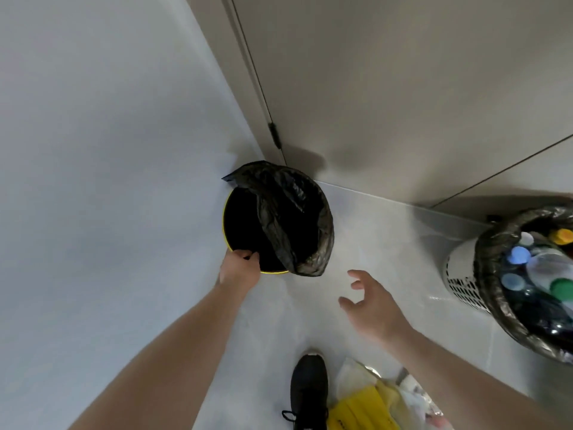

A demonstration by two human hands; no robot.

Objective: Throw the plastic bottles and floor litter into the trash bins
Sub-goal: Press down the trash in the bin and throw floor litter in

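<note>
Left hand [240, 268] grips bin [245, 231] rim — right hand [372, 305] apart, empty.

The far bin [245, 231] is black inside with a yellow rim and a black liner [297, 218]. The right bin [462, 280] is white lattice, its bottle caps [519, 254] blue, green and orange. Near litter [372, 401] is yellow and white beside a black shoe [308, 389].

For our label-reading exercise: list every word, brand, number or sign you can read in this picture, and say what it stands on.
No text can be read.
Yellow packaging on the floor: a small dark mark near its lower edge, too blurred to read.
Bottles in the white bin: no legible labels.
Black bin: no lettering visible.
</note>
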